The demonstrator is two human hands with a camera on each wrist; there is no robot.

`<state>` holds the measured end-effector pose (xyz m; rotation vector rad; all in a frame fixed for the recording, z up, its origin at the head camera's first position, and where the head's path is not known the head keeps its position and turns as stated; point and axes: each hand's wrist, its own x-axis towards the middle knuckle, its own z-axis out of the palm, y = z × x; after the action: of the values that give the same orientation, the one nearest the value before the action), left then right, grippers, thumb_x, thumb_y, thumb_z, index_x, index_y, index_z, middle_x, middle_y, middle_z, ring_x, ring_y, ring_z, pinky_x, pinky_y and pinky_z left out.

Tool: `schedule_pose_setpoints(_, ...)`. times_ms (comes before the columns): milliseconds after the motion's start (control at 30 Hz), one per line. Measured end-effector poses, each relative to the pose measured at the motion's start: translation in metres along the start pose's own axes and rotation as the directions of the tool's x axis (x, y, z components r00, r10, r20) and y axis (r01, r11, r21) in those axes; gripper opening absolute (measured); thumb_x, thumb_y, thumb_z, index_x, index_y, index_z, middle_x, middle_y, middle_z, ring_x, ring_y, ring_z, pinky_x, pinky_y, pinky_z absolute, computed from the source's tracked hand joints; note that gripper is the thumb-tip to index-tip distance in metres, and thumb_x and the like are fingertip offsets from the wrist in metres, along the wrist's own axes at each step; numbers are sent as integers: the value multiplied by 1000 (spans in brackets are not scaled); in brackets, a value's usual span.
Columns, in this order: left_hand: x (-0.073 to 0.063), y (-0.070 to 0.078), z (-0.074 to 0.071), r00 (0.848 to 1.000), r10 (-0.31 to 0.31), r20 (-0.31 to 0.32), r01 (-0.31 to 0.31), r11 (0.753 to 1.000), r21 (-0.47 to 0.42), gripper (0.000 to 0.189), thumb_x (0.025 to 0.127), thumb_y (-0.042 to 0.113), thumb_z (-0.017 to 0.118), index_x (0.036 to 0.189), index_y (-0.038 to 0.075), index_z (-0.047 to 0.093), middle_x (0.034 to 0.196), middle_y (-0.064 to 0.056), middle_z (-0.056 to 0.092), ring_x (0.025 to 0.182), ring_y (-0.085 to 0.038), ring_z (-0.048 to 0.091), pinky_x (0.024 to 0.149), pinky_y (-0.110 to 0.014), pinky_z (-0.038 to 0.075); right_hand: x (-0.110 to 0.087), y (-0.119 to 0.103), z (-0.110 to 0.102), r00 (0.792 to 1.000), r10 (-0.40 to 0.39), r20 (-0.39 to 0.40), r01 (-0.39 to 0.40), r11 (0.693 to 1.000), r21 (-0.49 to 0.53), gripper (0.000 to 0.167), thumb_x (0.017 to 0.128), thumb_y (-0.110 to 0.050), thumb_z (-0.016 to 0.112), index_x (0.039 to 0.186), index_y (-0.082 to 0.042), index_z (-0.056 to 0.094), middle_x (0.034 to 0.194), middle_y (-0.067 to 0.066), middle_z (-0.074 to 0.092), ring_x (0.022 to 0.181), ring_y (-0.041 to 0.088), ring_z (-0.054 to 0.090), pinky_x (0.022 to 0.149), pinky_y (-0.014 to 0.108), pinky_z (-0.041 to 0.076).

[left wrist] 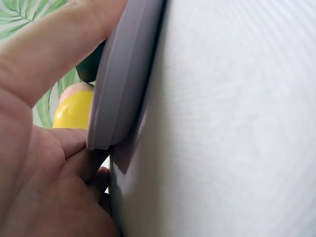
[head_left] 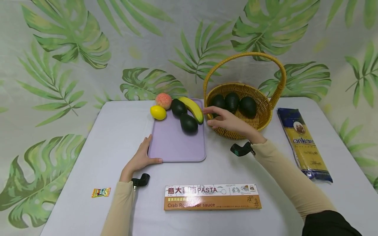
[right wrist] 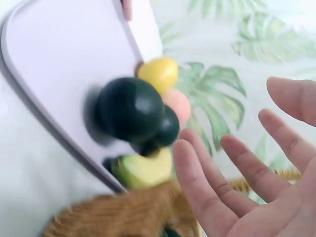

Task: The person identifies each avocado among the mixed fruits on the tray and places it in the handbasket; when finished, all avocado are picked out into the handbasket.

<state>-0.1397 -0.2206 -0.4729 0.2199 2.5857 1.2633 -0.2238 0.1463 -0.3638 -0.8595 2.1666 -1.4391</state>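
Observation:
My left hand (head_left: 141, 158) rests against the near left corner of the lilac tray (head_left: 177, 147), thumb along the front edge and fingers along the left side. On the tray's far part lie two dark avocados (head_left: 189, 124) and a yellow banana (head_left: 193, 109). A lemon (head_left: 158, 112) and a pinkish peach (head_left: 163, 101) sit at its far left corner. Above the left rim of the wicker basket (head_left: 262, 119) hovers my right hand (head_left: 225, 121), fingers spread and holding nothing, fingertips near the banana. Three avocados (head_left: 232, 101) lie inside the basket, one partly behind that hand.
A tall looped handle (head_left: 245, 55) rises over the basket. To its right lies a blue and yellow pasta bag (head_left: 304, 144). A long pasta box (head_left: 212, 197) lies along the front, and a small wrapped candy (head_left: 101, 192) at the front left. Leaf-print cloth (head_left: 153, 42) hangs behind.

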Motion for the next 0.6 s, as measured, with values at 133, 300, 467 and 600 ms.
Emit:
schedule_pose_setpoints(133,0,1,0,1000,-2,0,2,1000,5,117,74,31,83,152,0,2,156,-26,-2,141,-43,-4,109,-60,6,12,3,17,999,24,48,-22,999,-25,52,97,-16,57,145,-10,38,146,11,36,117,33,49,89,47,48)
schedule_pose_setpoints(300,-1,1,0,1000,1,1,-1,1000,2,117,74,32,83,152,0,2,156,-26,-2,141,-43,-5,109,-60,6,30,13,33,998,26,61,-20,995,-96,55,95,-16,60,145,-9,38,148,15,29,117,38,45,92,48,45)
schedule_pose_setpoints(467,-1,1,-1,1000,6,0,-6,1000,-2,117,74,32,83,152,0,2,156,-26,-2,141,-43,-5,109,-61,6,48,24,45,998,49,43,-38,971,-235,58,94,-22,62,146,-11,39,149,17,27,134,30,27,102,50,35)
schedule_pose_setpoints(600,-1,1,0,1000,7,-3,-7,1000,-6,117,74,31,83,152,0,2,156,-26,-2,141,-43,-4,109,-61,6,59,27,51,991,128,30,-113,947,-299,60,94,-30,62,148,-19,38,153,17,20,137,31,22,106,53,26)
